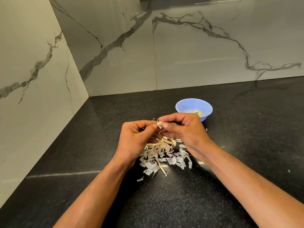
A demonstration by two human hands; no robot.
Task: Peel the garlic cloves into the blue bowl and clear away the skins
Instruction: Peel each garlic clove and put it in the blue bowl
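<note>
At the centre of the frame, the left hand (136, 137) and right hand (184, 129) meet above the black speckled stone desk (82, 153), both pinching one small pale garlic clove (159, 123) between thumbs and fingertips. Below them lies a heap of papery white garlic skins (164, 155). The round blue plastic bowl (185, 104), right of centre, holds peeled cloves (197, 112).

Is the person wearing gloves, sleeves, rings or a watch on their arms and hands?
No. The left hand and right hand are bare, with no gloves or rings showing. Both forearms are uncovered to the picture's edge: no sleeves, watch or bracelet in view.
</note>
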